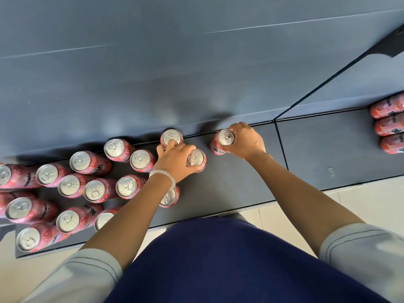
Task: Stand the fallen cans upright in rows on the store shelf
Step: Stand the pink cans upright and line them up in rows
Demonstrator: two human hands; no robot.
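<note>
Seen from above, the dark grey store shelf (240,182) runs across the middle of the frame, its back panel (153,73) filling the upper part. The right hand (246,141), right of centre, has its fingers (237,127) curled round a pink can (223,141) that stands upright, silver lid facing the camera, long axis vertical, close to the back panel and apart from the others. The left hand (175,159), at centre, reaches among the cans: its fingers rest over the lid of an upright can by the back panel (172,137), and its thumb side lies against another upright can (196,159); whether it grips either I cannot tell. A white bead bracelet (162,174) circles that wrist. At left and lower left a cluster of pink cans (94,191) stands with lids up in loose, uneven rows. At the right edge three cans (390,125) lie on their sides, stacked front to back.
</note>
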